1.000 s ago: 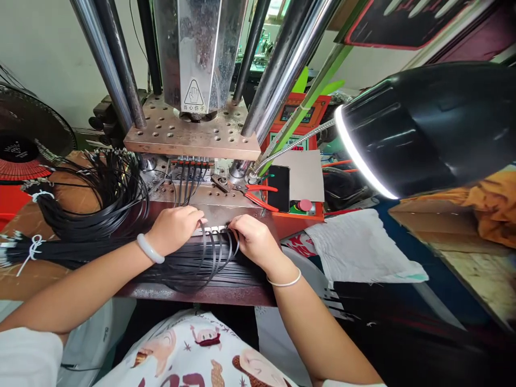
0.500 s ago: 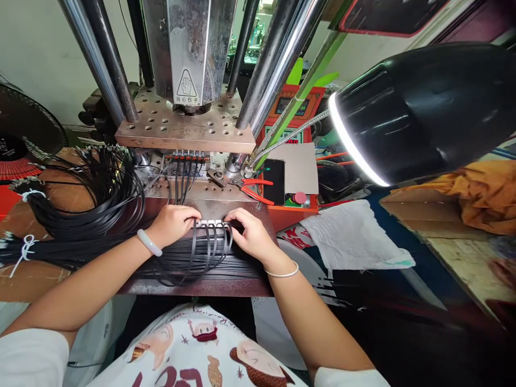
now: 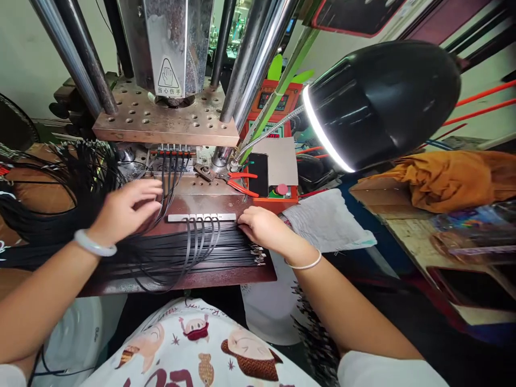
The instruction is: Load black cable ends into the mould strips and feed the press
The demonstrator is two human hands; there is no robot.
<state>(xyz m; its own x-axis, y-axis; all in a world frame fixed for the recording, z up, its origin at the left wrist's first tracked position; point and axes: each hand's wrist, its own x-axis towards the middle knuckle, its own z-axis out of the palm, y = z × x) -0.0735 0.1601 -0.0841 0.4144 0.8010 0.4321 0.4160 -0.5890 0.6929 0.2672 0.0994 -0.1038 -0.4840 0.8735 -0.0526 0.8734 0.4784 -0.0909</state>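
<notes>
A silvery metal bar (image 3: 173, 218) lies on the near edge of the press table, with several black cables (image 3: 196, 242) seated in it and looping toward me. My left hand (image 3: 124, 212) is open to the left of the bar, fingers stretched out and thumb apart, beside the cables hanging from the press. At the bar's right end, my right hand (image 3: 264, 228) has its fingers pinched together over the ends of a flat bundle of black cables (image 3: 234, 244). What lies between those fingertips is hidden.
A press plate (image 3: 165, 129) stands over a second row of cables (image 3: 173, 161). Red-handled pliers (image 3: 242, 183) and a phone (image 3: 260, 172) lie right of it. A black lamp (image 3: 379, 102) overhangs the right side. Coiled cables (image 3: 80, 183) fill the left.
Both hands have come away from the bar's middle: the left moved left and opened, the right shifted to the bar's right end. The camera view has turned slightly right.
</notes>
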